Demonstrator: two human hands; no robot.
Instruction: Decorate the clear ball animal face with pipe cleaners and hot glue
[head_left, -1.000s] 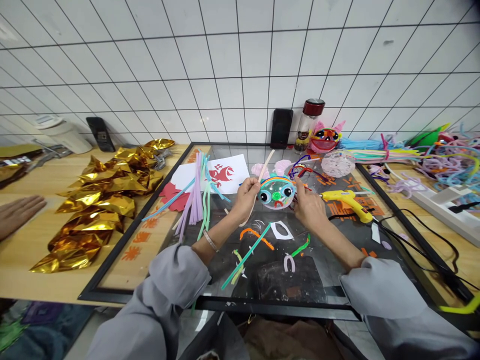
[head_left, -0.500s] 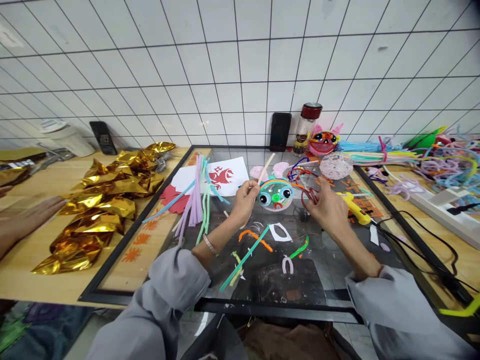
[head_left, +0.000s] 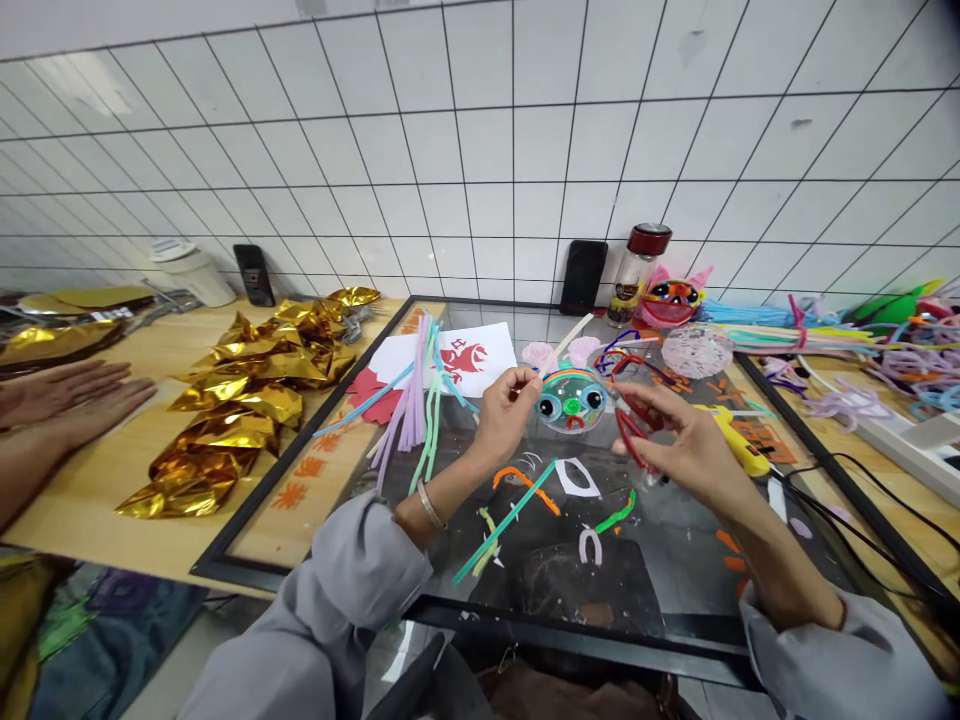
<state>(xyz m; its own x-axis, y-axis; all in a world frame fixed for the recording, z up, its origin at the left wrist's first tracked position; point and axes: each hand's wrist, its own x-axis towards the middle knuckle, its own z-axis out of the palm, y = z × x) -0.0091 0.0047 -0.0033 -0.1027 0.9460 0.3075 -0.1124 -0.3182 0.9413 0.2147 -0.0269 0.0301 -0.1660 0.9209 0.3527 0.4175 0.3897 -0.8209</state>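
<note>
A: What's the left hand (head_left: 511, 408) doing?
B: Pinching a pale fuzzy strip (head_left: 568, 342) — thumb and fingers together in a tight grip, the strip angling up and away past the fingertips.
A: And the right hand (head_left: 697, 445)?
B: Its grip is closed loosely around a red-handled tool (head_left: 626, 422), fingers curved about the handles. I can't tell what the working end is.
A: Where's the round face (head_left: 572, 400)?
B: Between the two hands, right beside the left fingertips. It's a clear, shiny piece with blue-ringed eyes, a green nose and a rainbow arc across the top. Two pink pieces (head_left: 583, 350) sit just behind it.
A: What lies nearer the person?
B: A teal stem (head_left: 506, 522), a white paper cutout (head_left: 577, 477) and a lilac U-shaped piece (head_left: 590, 546), scattered on a black-framed panel (head_left: 525, 628) over the wooden tabletop (head_left: 75, 500).
A: Anything off to the sides?
B: A yellow glue gun (head_left: 742, 445) beyond the right hand; lilac stems (head_left: 412, 410) and crumpled gold foil (head_left: 247, 390) to the left — then a co-worker's hands (head_left: 90, 395), past the foil.
</note>
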